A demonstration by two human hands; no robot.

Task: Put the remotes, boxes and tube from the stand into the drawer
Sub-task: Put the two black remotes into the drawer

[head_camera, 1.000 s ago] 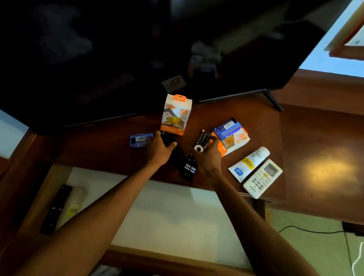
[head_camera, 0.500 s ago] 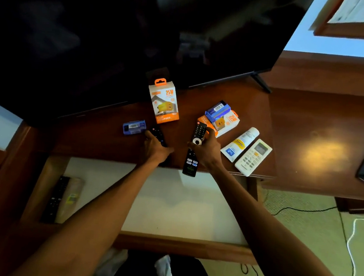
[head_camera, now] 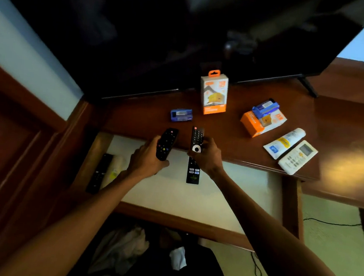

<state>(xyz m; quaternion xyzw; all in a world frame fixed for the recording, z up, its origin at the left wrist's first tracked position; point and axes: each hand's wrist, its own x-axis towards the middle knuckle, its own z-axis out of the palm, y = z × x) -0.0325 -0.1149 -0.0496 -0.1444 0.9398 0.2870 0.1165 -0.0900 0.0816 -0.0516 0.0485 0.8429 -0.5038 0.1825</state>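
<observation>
My left hand (head_camera: 146, 160) grips a short rounded black remote (head_camera: 166, 143) over the stand's front edge. My right hand (head_camera: 208, 157) holds a long black remote (head_camera: 195, 154) that hangs partly above the open drawer (head_camera: 226, 200). On the wooden stand (head_camera: 232, 140) remain an upright orange-and-white box (head_camera: 213, 92), a small blue box (head_camera: 181, 115), an orange box (head_camera: 253, 123) lying flat with a blue box (head_camera: 265, 107) on top, a white tube (head_camera: 284, 142) and a white remote (head_camera: 298, 157). Inside the drawer at its left lie a black remote (head_camera: 99, 173) and a pale tube-like item (head_camera: 114, 169).
A large dark TV (head_camera: 186, 33) stands at the back of the stand, its foot (head_camera: 307, 85) at the right. Dark wooden panelling (head_camera: 10, 132) closes the left side. Black cables (head_camera: 333, 223) run over the floor at the right. Cloth (head_camera: 126, 246) lies below the drawer.
Both hands have lifted their remotes off the stand and drawn them back towards me, over the drawer's rear edge. The camera has shifted, so the stand's items sit further right.
</observation>
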